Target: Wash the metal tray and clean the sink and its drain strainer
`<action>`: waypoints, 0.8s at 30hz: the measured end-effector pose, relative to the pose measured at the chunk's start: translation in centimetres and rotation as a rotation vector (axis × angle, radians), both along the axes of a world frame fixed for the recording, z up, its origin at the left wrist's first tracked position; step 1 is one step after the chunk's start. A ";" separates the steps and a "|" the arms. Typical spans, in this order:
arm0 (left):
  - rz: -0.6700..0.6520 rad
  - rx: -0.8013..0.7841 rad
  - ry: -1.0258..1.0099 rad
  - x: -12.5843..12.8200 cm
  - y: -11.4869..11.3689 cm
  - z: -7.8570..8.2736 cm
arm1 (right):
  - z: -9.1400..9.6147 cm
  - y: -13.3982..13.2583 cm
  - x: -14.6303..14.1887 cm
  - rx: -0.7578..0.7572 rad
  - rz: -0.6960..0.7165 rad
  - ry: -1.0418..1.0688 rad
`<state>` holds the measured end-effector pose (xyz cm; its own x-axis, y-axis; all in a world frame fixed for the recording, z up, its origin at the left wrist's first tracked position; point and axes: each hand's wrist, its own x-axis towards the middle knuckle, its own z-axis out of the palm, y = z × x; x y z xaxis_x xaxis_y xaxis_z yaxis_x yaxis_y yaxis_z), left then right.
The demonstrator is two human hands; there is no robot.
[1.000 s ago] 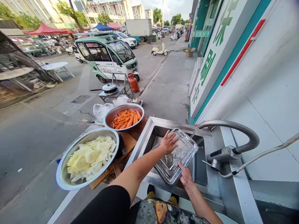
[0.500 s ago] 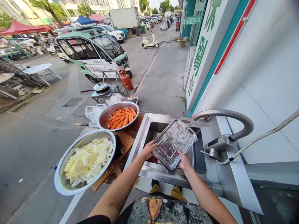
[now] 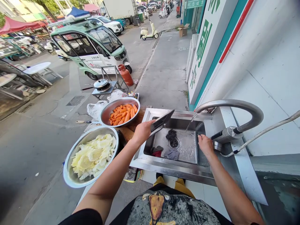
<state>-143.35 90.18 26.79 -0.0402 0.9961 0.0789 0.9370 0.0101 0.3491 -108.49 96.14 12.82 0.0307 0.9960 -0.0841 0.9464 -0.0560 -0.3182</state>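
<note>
My left hand (image 3: 143, 130) is closed on the edge of a rectangular metal tray (image 3: 162, 121), tilted steeply over the left side of the sink (image 3: 161, 167). My right hand (image 3: 206, 146) is closed at the lever of the faucet (image 3: 226, 137), its fingers mostly covering that lever. A thin stream of water (image 3: 188, 123) runs from the curved spout (image 3: 234, 104). In the basin lie a dark scouring pad (image 3: 171, 135) beside the drain (image 3: 174, 143), a grey cloth (image 3: 172, 154) and a dark red and grey cloth (image 3: 157, 151).
Left of the sink stand a metal bowl of cut carrots (image 3: 123, 114) and a larger bowl of sliced cabbage (image 3: 93, 157). Beyond them are plastic bags (image 3: 96, 109), a covered pan (image 3: 100, 83) on a burner and a red gas cylinder (image 3: 126, 75). A wall (image 3: 269, 87) rises on the right.
My right hand has let go of the tray and moved right to the faucet lever. My left hand has carried the tray left and tipped it up, uncovering the basin.
</note>
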 end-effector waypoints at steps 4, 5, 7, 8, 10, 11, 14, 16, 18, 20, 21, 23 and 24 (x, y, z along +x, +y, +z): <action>0.007 -0.024 0.070 0.1 -1.1 0.5 | 2.4 1.1 0.4 -0.234 0.137 -0.264; 0.005 -0.034 0.062 0.0 -1.3 0.3 | 2.5 1.2 0.4 -0.300 0.180 -0.296; 0.007 -0.053 0.042 -0.1 -1.7 -0.1 | 2.2 1.1 0.3 -0.362 0.245 -0.318; 0.011 -0.064 0.036 -0.1 -1.8 -0.4 | 1.9 0.9 0.3 -0.354 0.262 -0.319; 0.021 -0.093 0.033 -0.1 -2.1 -0.9 | 1.4 0.6 0.2 -0.297 0.250 -0.322; 0.029 -0.108 0.033 -0.1 -2.3 -1.1 | 1.2 0.5 0.2 -0.266 0.226 -0.319; 0.047 -0.143 0.015 -0.1 -2.7 -2.0 | 1.3 0.1 0.0 -0.202 0.151 -0.284; 0.061 -0.149 -0.009 -0.2 -2.9 -2.5 | 1.6 0.0 0.0 -0.166 0.109 -0.250; 0.071 -0.150 -0.032 -0.4 -3.0 -2.9 | 1.6 0.0 0.2 -0.114 0.087 -0.215; 0.082 -0.150 -0.042 -0.5 -3.0 -3.1 | 1.2 -0.1 0.6 -0.034 0.079 -0.174; 0.087 -0.149 -0.044 -0.5 -3.0 -3.2 | 1.0 -0.1 0.9 0.010 0.079 -0.149; 0.095 -0.146 -0.047 -0.5 -3.0 -3.2 | 0.3 -0.1 1.3 0.087 0.082 -0.099; 0.097 -0.146 -0.050 -0.5 -3.1 -3.1 | 0.0 -0.1 1.5 0.115 0.085 -0.080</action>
